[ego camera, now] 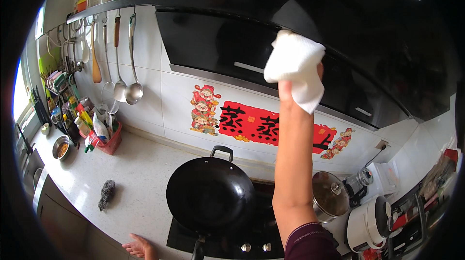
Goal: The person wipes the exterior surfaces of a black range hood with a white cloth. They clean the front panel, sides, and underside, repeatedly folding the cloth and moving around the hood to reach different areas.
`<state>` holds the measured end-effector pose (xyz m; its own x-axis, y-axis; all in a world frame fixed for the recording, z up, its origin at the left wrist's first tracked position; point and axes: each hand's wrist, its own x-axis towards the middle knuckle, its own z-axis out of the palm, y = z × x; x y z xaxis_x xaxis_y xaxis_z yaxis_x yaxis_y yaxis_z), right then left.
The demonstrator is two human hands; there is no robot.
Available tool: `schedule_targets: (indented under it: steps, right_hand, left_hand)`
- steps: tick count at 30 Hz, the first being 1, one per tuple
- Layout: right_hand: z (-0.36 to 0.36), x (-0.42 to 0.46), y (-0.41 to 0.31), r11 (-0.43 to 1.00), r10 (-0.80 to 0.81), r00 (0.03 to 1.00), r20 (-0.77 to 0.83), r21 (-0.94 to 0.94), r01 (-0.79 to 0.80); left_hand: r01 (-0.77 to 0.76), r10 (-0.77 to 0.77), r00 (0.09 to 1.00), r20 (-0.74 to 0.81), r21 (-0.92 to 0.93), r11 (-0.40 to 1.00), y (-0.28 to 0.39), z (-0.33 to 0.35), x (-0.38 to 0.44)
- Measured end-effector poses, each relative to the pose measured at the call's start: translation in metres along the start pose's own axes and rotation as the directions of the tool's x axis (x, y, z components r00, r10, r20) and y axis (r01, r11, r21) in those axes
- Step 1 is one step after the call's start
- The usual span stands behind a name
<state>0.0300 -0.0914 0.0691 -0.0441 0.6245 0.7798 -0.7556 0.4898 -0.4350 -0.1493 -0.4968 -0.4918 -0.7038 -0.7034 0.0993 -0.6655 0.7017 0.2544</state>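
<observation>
My right hand (287, 87) is raised with a white cloth or paper towel (296, 60), which covers most of its fingers; the thumb shows below it. The cloth lies against the lower edge of the glossy black range hood (218, 38), whose dark surface mirrors it. Low in the picture, my left hand (139, 247) is held with fingers apart and nothing in it, by the counter's front edge. A black wok (209, 194) sits on the black glass cooktop (185, 236), to the right of my left hand and below the hood.
On the pale counter (138, 165) lie a grey scouring pad (106, 195), a metal bowl (61, 147) and a red basket (112, 143) of bottles. Ladles and spatulas (120, 91) hang on the left wall. A lidded glass-topped pot (330, 196) and a white rice cooker (367, 223) stand at the right.
</observation>
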Motion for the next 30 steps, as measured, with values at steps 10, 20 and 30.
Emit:
schedule_targets:
  steps: [10,20,30]
  right_hand:
    - [0.024,-0.021,0.018,0.985,0.174,0.964,0.202,-0.04,-0.169]
    - [0.023,0.004,0.03,0.992,-0.02,0.995,0.1,0.129,0.007]
    - [0.029,-0.065,-0.016,0.99,0.02,0.972,0.233,-0.137,0.013]
  left_hand:
    - [0.008,-0.01,1.0,0.024,0.044,0.999,0.001,-0.007,-0.001]
    - [-0.024,0.022,0.998,0.054,0.026,0.999,0.006,-0.014,-0.005]
    - [-0.009,0.006,0.998,0.067,0.031,0.999,-0.002,-0.006,-0.004]
